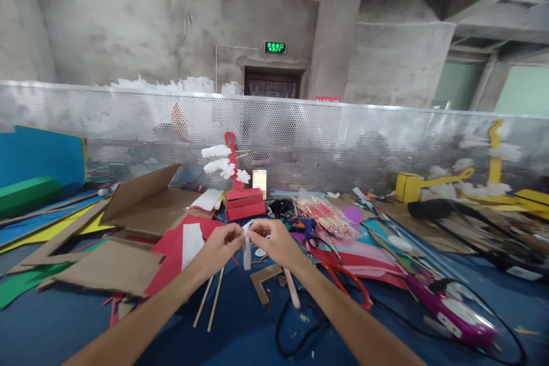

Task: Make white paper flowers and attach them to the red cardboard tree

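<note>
My left hand (225, 241) and my right hand (271, 235) meet over the middle of the table. Between their fingertips they pinch a small strip of white paper (247, 253), whose lower end hangs down. Just behind them stands a red cardboard box (245, 205) with a tall red upright (232, 154) carrying white paper pieces (217, 151). Two thin wooden sticks (215, 300) lie below my left hand. An L-shaped cardboard piece (262, 285) lies below my right hand.
Left are cardboard sheets (115, 266), red paper (163, 257) and blue board (47, 157). Right are a bag of sticks (326, 214), orange-handled scissors (362, 291), a purple glue gun (450, 311) with a black cable, and yellow cardboard pieces (407, 187). A perforated metal screen (128, 120) runs behind.
</note>
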The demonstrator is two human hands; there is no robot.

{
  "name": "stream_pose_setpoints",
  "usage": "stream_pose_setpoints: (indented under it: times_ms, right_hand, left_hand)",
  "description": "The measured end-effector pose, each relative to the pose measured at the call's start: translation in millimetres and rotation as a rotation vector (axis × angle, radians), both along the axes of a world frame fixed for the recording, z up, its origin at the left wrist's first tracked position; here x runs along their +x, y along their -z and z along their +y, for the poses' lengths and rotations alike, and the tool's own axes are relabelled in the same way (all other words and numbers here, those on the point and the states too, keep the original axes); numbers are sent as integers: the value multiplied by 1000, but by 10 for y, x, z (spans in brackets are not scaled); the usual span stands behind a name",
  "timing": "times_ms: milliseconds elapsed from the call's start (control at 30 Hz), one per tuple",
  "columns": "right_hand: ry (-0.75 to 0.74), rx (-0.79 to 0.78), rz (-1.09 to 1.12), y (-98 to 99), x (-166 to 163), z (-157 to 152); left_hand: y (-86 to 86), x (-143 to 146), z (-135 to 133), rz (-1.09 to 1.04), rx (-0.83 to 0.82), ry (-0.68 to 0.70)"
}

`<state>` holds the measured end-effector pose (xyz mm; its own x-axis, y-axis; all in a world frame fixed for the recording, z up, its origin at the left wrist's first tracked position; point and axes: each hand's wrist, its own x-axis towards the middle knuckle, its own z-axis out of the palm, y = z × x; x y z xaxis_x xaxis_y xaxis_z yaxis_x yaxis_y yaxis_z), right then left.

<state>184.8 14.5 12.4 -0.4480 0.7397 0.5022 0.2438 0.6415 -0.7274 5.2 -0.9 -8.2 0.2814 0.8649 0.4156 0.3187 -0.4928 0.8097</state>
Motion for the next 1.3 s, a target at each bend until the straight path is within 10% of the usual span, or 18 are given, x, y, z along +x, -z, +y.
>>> stream_pose_setpoints:
  times_ms: [1300]
  right_hand:
    - [42, 59, -71, -44, 5, -52]
  left_hand:
    - [-32, 7, -14, -76, -68, 78]
